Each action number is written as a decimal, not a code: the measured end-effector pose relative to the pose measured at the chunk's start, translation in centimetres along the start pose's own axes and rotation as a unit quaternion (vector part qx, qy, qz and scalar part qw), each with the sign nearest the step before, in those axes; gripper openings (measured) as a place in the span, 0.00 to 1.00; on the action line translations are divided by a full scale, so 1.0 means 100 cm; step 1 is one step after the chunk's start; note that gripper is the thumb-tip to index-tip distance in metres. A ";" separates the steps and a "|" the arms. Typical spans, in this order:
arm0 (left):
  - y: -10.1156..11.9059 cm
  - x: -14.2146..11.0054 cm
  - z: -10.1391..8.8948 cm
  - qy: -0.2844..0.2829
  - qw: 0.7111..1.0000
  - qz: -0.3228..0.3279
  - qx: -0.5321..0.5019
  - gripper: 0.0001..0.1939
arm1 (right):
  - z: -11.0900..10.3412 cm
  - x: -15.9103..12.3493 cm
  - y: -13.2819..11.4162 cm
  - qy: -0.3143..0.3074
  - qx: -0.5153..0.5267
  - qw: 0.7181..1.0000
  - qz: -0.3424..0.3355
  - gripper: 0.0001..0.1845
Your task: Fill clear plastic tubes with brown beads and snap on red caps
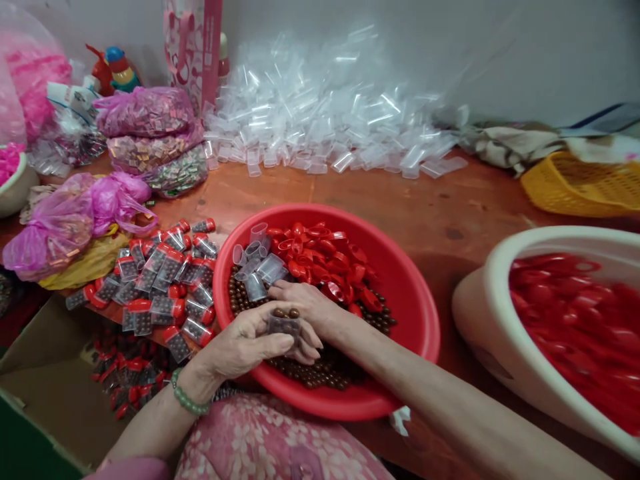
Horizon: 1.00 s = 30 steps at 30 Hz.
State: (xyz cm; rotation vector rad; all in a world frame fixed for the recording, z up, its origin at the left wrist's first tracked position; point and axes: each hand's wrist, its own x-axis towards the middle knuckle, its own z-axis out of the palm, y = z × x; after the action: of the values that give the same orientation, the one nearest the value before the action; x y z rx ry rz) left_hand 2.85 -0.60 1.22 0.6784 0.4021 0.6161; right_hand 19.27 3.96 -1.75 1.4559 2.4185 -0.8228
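My left hand [250,343], a green bead bracelet on its wrist, is closed around a small clear plastic container [284,325]. Brown beads show at the container's open top. Beyond it, my right hand [305,303] reaches into a red basin [420,320], close to several clear containers [256,288]. Its fingertips are largely hidden, so whether they grip anything does not show. Brown beads [320,377] cover the basin's bottom, and red plastic caps [320,257] are heaped on its far side.
Filled, red-capped containers [160,267] lie left of the basin, with more in a cardboard box [45,360] below. Clear containers [320,113] are piled along the wall. A white tub [480,313] of red parts stands right, a yellow basket [560,183] behind it. Pink bags [145,113] sit left.
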 end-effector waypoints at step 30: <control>0.002 0.003 -0.004 -0.104 0.991 -0.063 0.056 0.27 | -0.049 -0.072 -0.018 0.128 0.320 0.925 -0.163 0.19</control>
State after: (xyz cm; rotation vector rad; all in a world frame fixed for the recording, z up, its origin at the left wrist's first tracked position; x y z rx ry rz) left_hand 2.81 -0.08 0.98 0.8094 0.2832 0.4000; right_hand 21.80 0.63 6.07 1.4270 2.7836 -1.7287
